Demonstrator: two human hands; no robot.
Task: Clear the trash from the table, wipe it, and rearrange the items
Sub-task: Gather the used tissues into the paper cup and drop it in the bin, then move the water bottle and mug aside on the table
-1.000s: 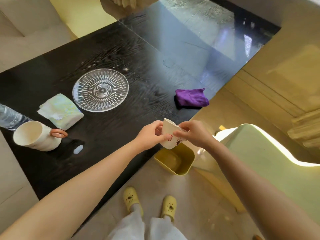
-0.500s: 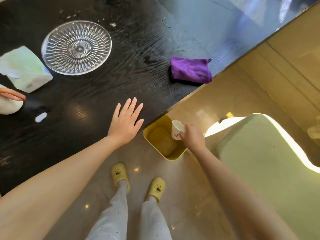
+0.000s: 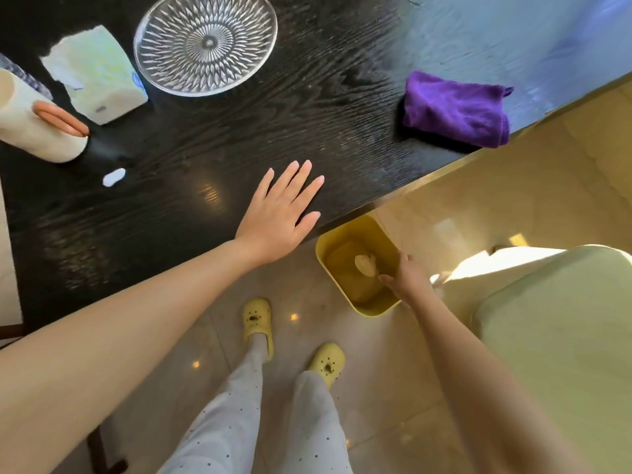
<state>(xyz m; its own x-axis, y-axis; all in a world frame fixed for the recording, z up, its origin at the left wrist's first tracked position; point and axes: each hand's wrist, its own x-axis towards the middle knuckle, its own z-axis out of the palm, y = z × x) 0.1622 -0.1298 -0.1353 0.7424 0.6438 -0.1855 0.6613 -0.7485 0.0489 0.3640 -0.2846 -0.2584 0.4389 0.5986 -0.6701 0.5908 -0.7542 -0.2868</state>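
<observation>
A crumpled paper cup [image 3: 365, 265] lies at the bottom of the yellow bin [image 3: 371, 311] on the floor by the table's edge. My right hand [image 3: 405, 278] hangs over the bin's right rim, fingers loose, holding nothing. My left hand [image 3: 280, 213] rests flat and spread on the black table [image 3: 239, 131] near its front edge. A folded purple cloth [image 3: 456, 109] lies at the table's right edge. A glass plate [image 3: 205, 42], a tissue pack [image 3: 97, 75] and a cream mug [image 3: 34, 126] with an orange handle sit at the far left. A small white scrap [image 3: 114, 177] lies near the mug.
A pale green chair [image 3: 564, 330] stands to the right of the bin. My legs and yellow clogs [image 3: 258, 323] are on the tiled floor below the table. A plastic bottle [image 3: 24, 75] shows partly behind the mug.
The paper cup went from both hands to my right hand alone, then dropped into the yellow bin. My left hand moved onto the table and stays flat there.
</observation>
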